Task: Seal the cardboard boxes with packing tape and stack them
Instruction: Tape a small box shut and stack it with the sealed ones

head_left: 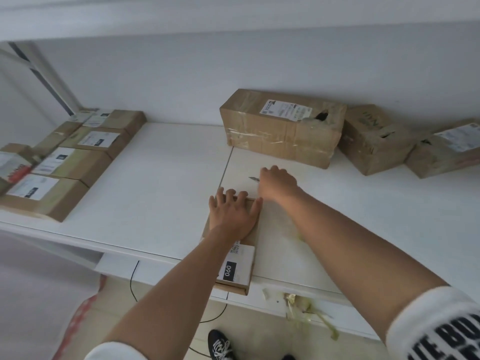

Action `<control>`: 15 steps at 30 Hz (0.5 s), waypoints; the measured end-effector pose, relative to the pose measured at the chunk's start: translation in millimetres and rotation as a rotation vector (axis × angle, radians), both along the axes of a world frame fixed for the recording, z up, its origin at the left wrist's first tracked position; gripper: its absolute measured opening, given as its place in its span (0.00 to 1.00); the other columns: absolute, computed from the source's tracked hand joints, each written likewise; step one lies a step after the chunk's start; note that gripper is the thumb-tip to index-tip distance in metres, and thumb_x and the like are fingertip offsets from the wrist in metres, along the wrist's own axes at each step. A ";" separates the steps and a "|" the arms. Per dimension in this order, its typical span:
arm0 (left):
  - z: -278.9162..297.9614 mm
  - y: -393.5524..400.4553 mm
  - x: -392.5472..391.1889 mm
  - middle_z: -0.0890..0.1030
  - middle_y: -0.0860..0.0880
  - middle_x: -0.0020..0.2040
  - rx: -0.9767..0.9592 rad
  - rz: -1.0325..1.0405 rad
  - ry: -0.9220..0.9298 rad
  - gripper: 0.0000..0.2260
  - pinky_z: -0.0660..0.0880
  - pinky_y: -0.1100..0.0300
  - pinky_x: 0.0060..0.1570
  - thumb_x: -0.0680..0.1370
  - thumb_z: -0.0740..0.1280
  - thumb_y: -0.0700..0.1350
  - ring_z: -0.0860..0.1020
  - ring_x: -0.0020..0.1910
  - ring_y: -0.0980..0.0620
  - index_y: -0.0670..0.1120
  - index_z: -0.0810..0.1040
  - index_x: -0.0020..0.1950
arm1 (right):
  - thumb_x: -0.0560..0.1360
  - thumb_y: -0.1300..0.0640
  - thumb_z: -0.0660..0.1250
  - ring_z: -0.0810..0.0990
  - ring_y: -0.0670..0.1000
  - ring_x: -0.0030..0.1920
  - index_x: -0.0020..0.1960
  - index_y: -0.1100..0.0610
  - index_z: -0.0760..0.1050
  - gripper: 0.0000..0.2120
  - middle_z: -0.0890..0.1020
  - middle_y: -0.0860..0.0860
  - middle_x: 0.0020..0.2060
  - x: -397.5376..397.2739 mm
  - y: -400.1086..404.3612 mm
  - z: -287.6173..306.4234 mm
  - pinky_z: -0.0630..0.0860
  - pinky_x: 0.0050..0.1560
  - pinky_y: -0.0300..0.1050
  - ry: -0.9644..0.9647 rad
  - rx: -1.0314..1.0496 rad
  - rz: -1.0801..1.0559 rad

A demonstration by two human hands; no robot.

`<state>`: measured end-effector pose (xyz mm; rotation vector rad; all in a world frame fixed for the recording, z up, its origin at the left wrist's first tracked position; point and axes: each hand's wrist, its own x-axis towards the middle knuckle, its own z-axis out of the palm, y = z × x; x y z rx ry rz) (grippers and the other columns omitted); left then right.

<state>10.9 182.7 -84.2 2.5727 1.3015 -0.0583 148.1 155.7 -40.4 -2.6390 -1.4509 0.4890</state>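
Head view. Left hand (232,215) lies palm down on the far end of a flat cardboard box (233,245), fingers (228,198) straight and spread, thumb at the box's right edge; the forearm runs back toward the wearer. The box rests on the white worktop (155,183) at its near edge, its near end overhanging slightly. It is a thin brown rectangle with a white label (237,263) bearing a black panel printed "060".

Right hand (278,183) reaches just beyond the box, knuckles up, fingers curled round a small cutter (254,179) whose pointed grey blade sticks out to the left above the worktop. A white sleeve with black lettering (439,326) covers the upper arm.

Large cardboard box (281,126) stands against the wall at the rear, wrapped in glossy clear tape, with a shipping label and a torn hole in its top. Two more brown boxes (374,141) sit to its right, one also torn. Labelled flat boxes (78,152) lie in rows at the left end. Crumpled yellowish tape scraps (306,307) cling to the worktop's front edge. Worktop surface is smooth and matt, with a seam running between two panels.
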 end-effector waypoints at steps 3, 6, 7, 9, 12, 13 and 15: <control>-2.9 1.6 0.0 0.62 0.45 0.78 -0.026 0.001 -0.034 0.28 0.49 0.43 0.76 0.81 0.46 0.64 0.50 0.80 0.43 0.54 0.65 0.76 | 0.81 0.59 0.54 0.71 0.62 0.63 0.68 0.59 0.65 0.17 0.72 0.59 0.62 10.0 -4.0 -26.8 0.71 0.57 0.55 -0.093 -0.043 -0.024; -5.5 7.3 -2.4 0.63 0.46 0.77 -0.026 -0.024 -0.047 0.27 0.51 0.42 0.75 0.81 0.46 0.64 0.52 0.79 0.44 0.55 0.66 0.75 | 0.80 0.61 0.54 0.76 0.62 0.58 0.70 0.59 0.61 0.18 0.75 0.59 0.59 25.4 -11.0 -36.0 0.71 0.47 0.53 -0.106 -0.025 0.070; -5.8 9.8 -3.5 0.63 0.46 0.77 -0.019 -0.032 -0.047 0.26 0.52 0.42 0.75 0.81 0.46 0.64 0.53 0.79 0.45 0.55 0.67 0.75 | 0.79 0.63 0.56 0.77 0.62 0.55 0.71 0.59 0.60 0.20 0.76 0.59 0.57 30.5 -14.0 -36.7 0.70 0.44 0.51 -0.100 -0.023 0.114; -6.1 12.1 -4.9 0.64 0.46 0.76 -0.008 -0.039 -0.034 0.26 0.53 0.42 0.75 0.81 0.47 0.64 0.54 0.78 0.45 0.55 0.67 0.74 | 0.78 0.65 0.56 0.77 0.61 0.53 0.71 0.56 0.61 0.22 0.75 0.58 0.55 35.9 -19.8 -35.4 0.70 0.42 0.51 -0.106 -0.003 0.192; -5.6 10.5 -5.2 0.65 0.46 0.76 0.001 -0.032 -0.025 0.26 0.53 0.42 0.75 0.80 0.48 0.64 0.54 0.78 0.45 0.55 0.68 0.73 | 0.80 0.63 0.55 0.76 0.61 0.54 0.67 0.55 0.69 0.17 0.75 0.57 0.56 34.3 -20.6 -32.4 0.71 0.46 0.50 -0.115 0.146 0.247; -4.7 9.3 -5.1 0.65 0.46 0.76 0.005 -0.018 -0.024 0.26 0.52 0.41 0.75 0.80 0.48 0.65 0.53 0.78 0.46 0.55 0.67 0.73 | 0.81 0.61 0.55 0.77 0.61 0.53 0.63 0.58 0.73 0.13 0.77 0.57 0.54 33.4 -19.1 -31.5 0.72 0.47 0.50 -0.096 0.241 0.229; -2.3 7.1 -5.3 0.63 0.46 0.77 0.009 0.025 -0.002 0.28 0.48 0.40 0.76 0.80 0.47 0.66 0.51 0.79 0.46 0.53 0.66 0.74 | 0.82 0.58 0.56 0.79 0.61 0.51 0.55 0.61 0.77 0.12 0.81 0.57 0.50 33.8 -17.0 -29.9 0.74 0.49 0.52 0.017 0.446 0.119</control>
